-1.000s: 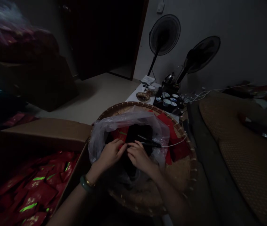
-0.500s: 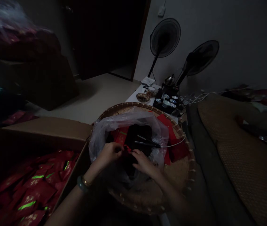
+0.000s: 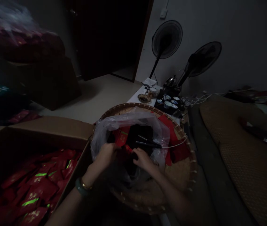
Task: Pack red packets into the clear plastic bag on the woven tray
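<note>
My left hand (image 3: 107, 154) and my right hand (image 3: 143, 159) are closed on opposite sides of a small red packet (image 3: 127, 150). They hold it above the mouth of a clear plastic bag (image 3: 100, 133). The bag lies open in a round woven bamboo tray (image 3: 178, 179), with dark contents (image 3: 137, 133) that are too dim to name. Another red packet (image 3: 123, 135) with a green mark lies just beyond my left fingers. A black two-pronged tool (image 3: 150, 143) on a white cord rests across the bag, beyond my right hand.
At the left stands an open cardboard box (image 3: 53, 125) of red packets (image 3: 39, 185) with green marks. Red sheets (image 3: 171, 135) lie in the tray's right side. Behind it are cups (image 3: 168, 104) and two fans (image 3: 167, 39). A woven mat (image 3: 237, 147) covers the seat at right.
Both hands have tightened around the red packet, and more of its red top shows between them. The right fingers have curled inward. The view has shifted slightly.
</note>
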Tool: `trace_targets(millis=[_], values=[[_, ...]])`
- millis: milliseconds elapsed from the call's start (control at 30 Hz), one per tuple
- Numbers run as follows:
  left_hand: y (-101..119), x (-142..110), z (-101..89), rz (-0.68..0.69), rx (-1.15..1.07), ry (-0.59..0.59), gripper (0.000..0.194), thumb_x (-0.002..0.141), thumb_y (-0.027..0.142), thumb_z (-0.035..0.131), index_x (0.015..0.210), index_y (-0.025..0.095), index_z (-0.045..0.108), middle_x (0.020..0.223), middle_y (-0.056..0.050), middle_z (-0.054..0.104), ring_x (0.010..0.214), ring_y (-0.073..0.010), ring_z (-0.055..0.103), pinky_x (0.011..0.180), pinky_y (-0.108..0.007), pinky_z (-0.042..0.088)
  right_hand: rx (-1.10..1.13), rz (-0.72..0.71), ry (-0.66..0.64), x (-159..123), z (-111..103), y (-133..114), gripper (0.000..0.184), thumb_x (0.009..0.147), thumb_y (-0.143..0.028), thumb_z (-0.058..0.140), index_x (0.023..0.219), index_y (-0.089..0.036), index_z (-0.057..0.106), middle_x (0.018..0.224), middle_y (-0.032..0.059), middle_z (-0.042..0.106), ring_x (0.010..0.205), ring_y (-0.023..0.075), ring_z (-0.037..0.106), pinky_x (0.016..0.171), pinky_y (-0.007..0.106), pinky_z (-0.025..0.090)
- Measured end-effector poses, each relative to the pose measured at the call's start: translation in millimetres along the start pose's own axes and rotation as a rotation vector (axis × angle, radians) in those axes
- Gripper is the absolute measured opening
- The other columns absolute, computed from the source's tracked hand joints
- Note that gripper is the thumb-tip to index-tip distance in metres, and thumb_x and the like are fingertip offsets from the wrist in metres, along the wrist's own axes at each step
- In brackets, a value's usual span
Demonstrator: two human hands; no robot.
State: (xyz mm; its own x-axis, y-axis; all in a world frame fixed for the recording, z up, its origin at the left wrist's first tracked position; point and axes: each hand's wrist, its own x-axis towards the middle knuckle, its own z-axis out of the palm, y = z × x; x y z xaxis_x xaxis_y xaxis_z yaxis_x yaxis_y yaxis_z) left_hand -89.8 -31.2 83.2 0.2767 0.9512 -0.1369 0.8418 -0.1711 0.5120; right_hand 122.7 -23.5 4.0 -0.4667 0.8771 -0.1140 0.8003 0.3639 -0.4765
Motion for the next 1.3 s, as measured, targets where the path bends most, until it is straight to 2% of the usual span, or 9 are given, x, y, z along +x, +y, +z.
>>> trace_targets(millis=[133,233,367,467,633,800,1033,1167,1300], values=[[2.9,-3.5,-8.4,0.180,-0.052,0.119,0.038,0.075,0.004,0.041,0.096,0.020,0.069,0.093,-0.006,0.069,0.083,-0.0171,0.063,0.073,-0.025,0.046,0.324,0.027,0.180,3.6,-4.7,12.1,0.027,0.064,-0.008,0.054,0.089,-0.019,0.057,0.082,-0.0001,0.059,0.077,0.0146,0.056,0.073,0.029,0.045],[7.0,-4.0,-9.5,0.325,-0.024,0.097,0.038,0.074,0.003,0.043,0.094,0.022,0.069,0.093,-0.004,0.069,0.085,-0.0163,0.062,0.077,-0.025,0.045,0.645,0.141,0.251,4.8,-6.0,19.1,0.024,0.062,-0.014,0.056,0.086,-0.019,0.056,0.079,-0.0008,0.058,0.074,0.0146,0.056,0.066,0.029,0.049],[10.6,0.6,-0.5,0.345,0.006,0.008,0.038,0.072,0.002,0.047,0.093,0.025,0.069,0.095,-0.004,0.069,0.086,-0.0166,0.062,0.078,-0.024,0.045,1.157,0.350,0.181,-0.6,-9.0,20.7,0.029,0.059,-0.022,0.064,0.086,-0.020,0.053,0.079,-0.0030,0.055,0.068,0.0120,0.057,0.058,0.028,0.053],[12.7,5.9,8.0,0.326,0.009,-0.035,0.035,0.073,0.003,0.047,0.089,0.025,0.069,0.092,-0.004,0.070,0.083,-0.0167,0.064,0.075,-0.023,0.045,1.397,0.364,0.129,-7.7,-15.9,18.2,0.032,0.059,-0.022,0.068,0.087,-0.020,0.054,0.081,-0.0028,0.056,0.070,0.0106,0.058,0.063,0.027,0.053],[17.5,10.8,16.0,0.352,-0.018,-0.088,0.029,0.074,0.007,0.047,0.085,0.022,0.070,0.086,-0.005,0.071,0.079,-0.0164,0.064,0.070,-0.021,0.044,1.592,0.356,0.057,-13.1,-24.3,17.1,0.034,0.060,-0.019,0.070,0.089,-0.019,0.054,0.080,-0.0022,0.061,0.066,0.0094,0.061,0.063,0.022,0.052],[18.0,13.0,23.2,0.303,-0.071,-0.103,0.028,0.071,0.008,0.049,0.085,0.020,0.070,0.086,-0.005,0.071,0.080,-0.0175,0.064,0.071,-0.022,0.043,1.630,0.334,0.058,-13.8,-30.8,13.9,0.034,0.063,-0.020,0.069,0.092,-0.020,0.052,0.083,-0.0010,0.064,0.072,0.0117,0.064,0.068,0.024,0.052],[23.6,21.2,24.6,0.172,-0.114,-0.106,0.031,0.065,0.007,0.050,0.084,0.020,0.071,0.081,-0.004,0.071,0.074,-0.0169,0.064,0.061,-0.020,0.040,1.520,0.224,0.029,-15.9,-63.5,-9.6,0.038,0.064,-0.024,0.070,0.095,-0.021,0.049,0.090,0.0007,0.064,0.086,0.0163,0.065,0.074,0.026,0.051],[32.9,27.3,16.4,0.159,-0.129,-0.098,0.023,0.067,0.013,0.052,0.079,0.018,0.071,0.075,-0.006,0.070,0.066,-0.0165,0.063,0.055,-0.020,0.037,1.339,0.163,0.057,-8.7,-75.8,-22.6,0.042,0.058,-0.023,0.073,0.093,-0.022,0.050,0.092,0.0003,0.061,0.085,0.0179,0.065,0.074,0.031,0.051],[40.7,32.9,6.3,0.141,-0.071,-0.078,0.016,0.065,0.015,0.054,0.073,0.014,0.069,0.066,-0.007,0.067,0.060,-0.0174,0.061,0.050,-0.022,0.033,0.985,0.051,0.141,2.8,-80.6,-30.3,0.035,0.058,-0.020,0.070,0.089,-0.020,0.054,0.090,0.0008,0.061,0.082,0.0152,0.061,0.071,0.027,0.049]])
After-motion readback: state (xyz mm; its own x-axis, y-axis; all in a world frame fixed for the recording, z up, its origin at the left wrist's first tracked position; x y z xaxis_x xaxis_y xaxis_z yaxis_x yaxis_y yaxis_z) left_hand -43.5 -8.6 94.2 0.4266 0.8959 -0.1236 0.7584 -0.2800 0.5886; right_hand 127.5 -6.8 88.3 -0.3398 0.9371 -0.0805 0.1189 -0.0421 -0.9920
